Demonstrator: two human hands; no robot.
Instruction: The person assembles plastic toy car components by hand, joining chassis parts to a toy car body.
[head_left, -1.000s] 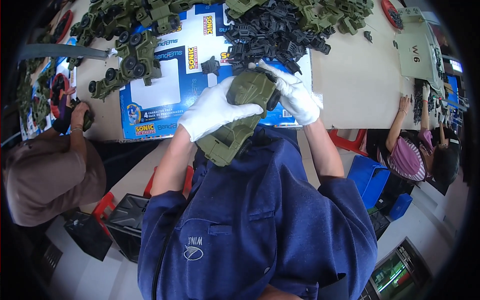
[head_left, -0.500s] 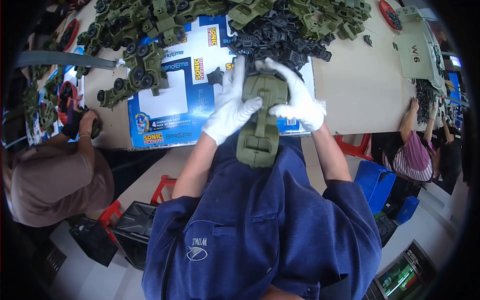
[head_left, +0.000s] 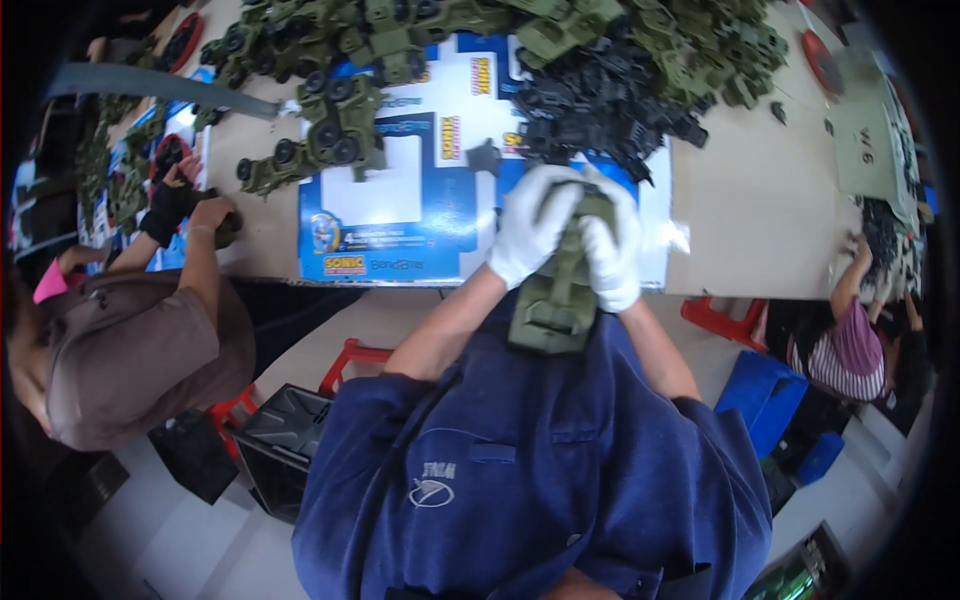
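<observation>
A tan surface (head_left: pixel 770 210) carries a blue-and-white printed sheet (head_left: pixel 420 215) and heaped olive toy vehicles (head_left: pixel 330 140). Over its near edge, the white-gloved left hand (head_left: pixel 528 232) and right hand (head_left: pixel 612 250), close together, clamp an olive toy body (head_left: pixel 555 300).

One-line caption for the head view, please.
Both white-gloved hands, left hand and right hand, grip an olive-green toy vehicle body above a blue printed box.
</observation>
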